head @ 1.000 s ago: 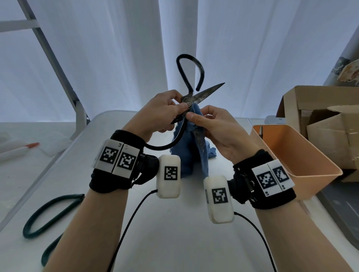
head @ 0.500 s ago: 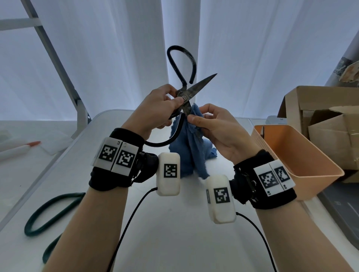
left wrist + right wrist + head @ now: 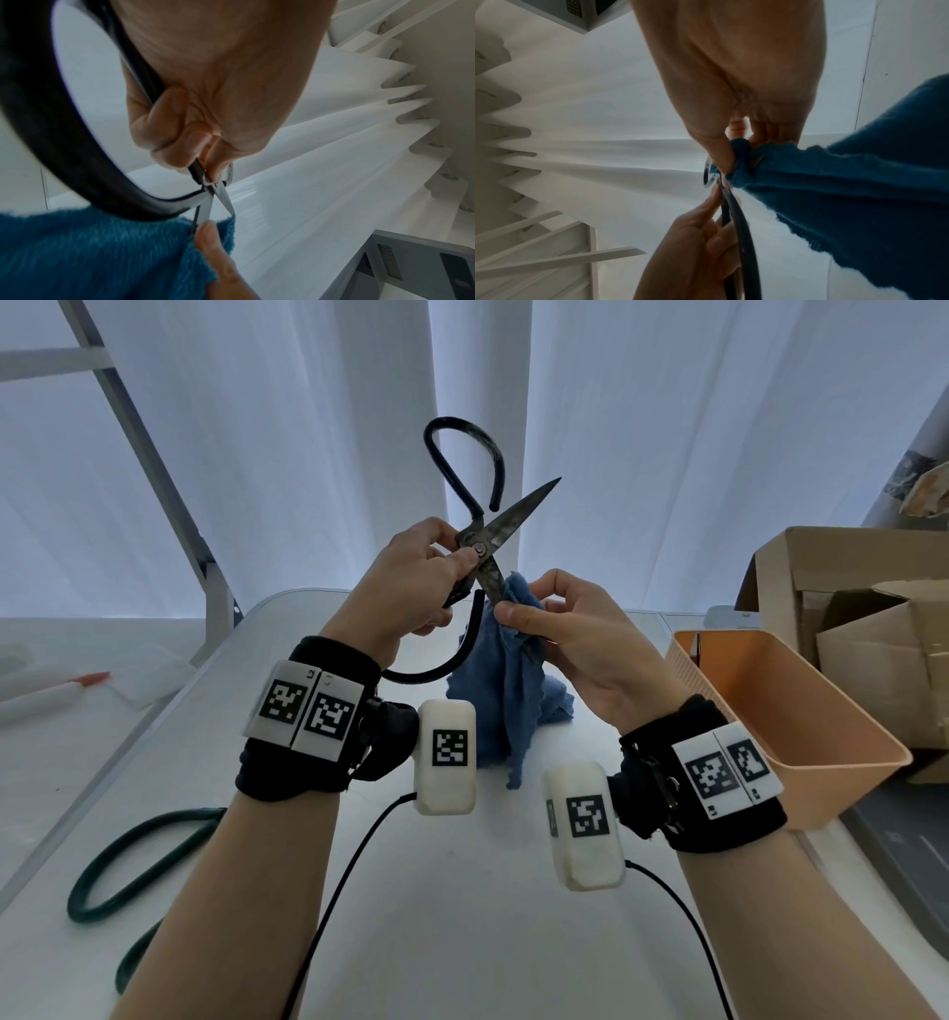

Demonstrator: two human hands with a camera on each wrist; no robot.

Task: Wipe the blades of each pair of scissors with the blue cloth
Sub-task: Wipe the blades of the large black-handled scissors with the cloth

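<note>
Now | left hand (image 3: pixel 416 577) pinches open scissors (image 3: pixel 482 552) at pivot, raised mid-scene | right hand (image 3: pixel 575 639) pinches cloth (image 3: pixel 513 690) round lower blade, raised just right

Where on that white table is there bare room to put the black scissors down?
Bare table lies near the person, between the green scissors and the orange bin. Farther back, the blue cloth crowds the middle.

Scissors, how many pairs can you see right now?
2. The black scissors are held up by the left hand; the green-handled scissors lie on the table at its left edge, partly behind the forearm. Others could be hidden inside the orange bin.
</note>
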